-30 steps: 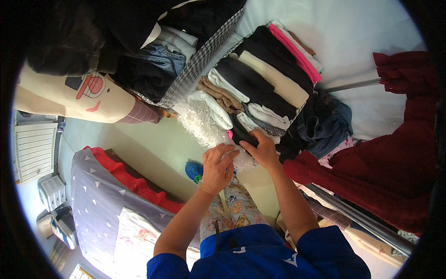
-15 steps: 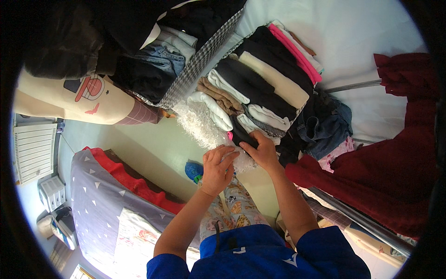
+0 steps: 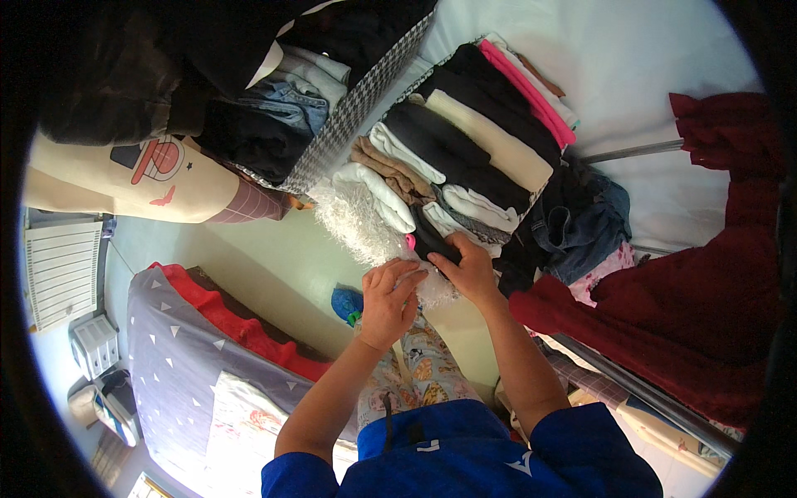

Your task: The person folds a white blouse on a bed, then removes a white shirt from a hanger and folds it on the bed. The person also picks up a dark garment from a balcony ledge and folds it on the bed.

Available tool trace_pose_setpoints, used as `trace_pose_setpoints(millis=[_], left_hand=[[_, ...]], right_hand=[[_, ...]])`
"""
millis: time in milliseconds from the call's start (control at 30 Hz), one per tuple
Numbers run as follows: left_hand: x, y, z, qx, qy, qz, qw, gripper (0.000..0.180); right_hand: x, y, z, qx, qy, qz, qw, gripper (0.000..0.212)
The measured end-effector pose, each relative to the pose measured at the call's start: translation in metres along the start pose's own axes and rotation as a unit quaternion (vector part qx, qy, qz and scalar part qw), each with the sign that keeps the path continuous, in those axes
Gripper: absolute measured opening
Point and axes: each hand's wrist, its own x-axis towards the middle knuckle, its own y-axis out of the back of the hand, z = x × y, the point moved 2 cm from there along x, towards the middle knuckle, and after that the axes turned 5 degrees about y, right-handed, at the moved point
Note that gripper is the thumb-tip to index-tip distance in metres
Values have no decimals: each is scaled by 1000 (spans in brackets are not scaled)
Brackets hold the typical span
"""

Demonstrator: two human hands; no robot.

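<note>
My left hand (image 3: 388, 300) and my right hand (image 3: 469, 270) meet at the near end of a row of folded clothes (image 3: 465, 158) stacked on edge. The right hand's fingers press on a black folded garment (image 3: 433, 241) at the row's near end. The left hand touches a white fuzzy fabric (image 3: 357, 228) beside it, with a small pink piece (image 3: 409, 241) showing between them. The row holds black, cream, white, tan and pink folded pieces.
A checked divider (image 3: 349, 124) separates the row from jeans and dark clothes (image 3: 274, 108). Dark red garments (image 3: 689, 307) hang at the right by a metal rail (image 3: 631, 151). A grey bed cover with triangles (image 3: 183, 357), a radiator (image 3: 62, 270) and a blue object (image 3: 347, 304) lie below.
Both hands stay at the near end of the row; the left hand has shifted slightly closer to the right hand over the white fabric.
</note>
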Motion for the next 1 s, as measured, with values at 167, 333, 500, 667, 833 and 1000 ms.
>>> trace_pose_setpoints(millis=[167,333,500,667,833,1000], left_hand=[[0,0,0,-2,-2,2,1000,36],[0,0,0,3,-3,1,1000,36],[-2,-1,-3,3,-6,0,1000,37],[-3,-1,-3,4,-3,-1,1000,37],[-3,-1,-4,1,-8,1,1000,39],[-2,0,-2,0,-7,4,1000,38]], right_hand=[[-1,-2,1,1,10,9,1000,34],[-1,-2,-1,17,8,23,1000,31],[-2,-6,20,96,43,136,985,23],[0,-1,20,109,35,78,990,23],[-2,-1,24,264,37,86,960,16],[0,12,-30,105,107,186,971,12]])
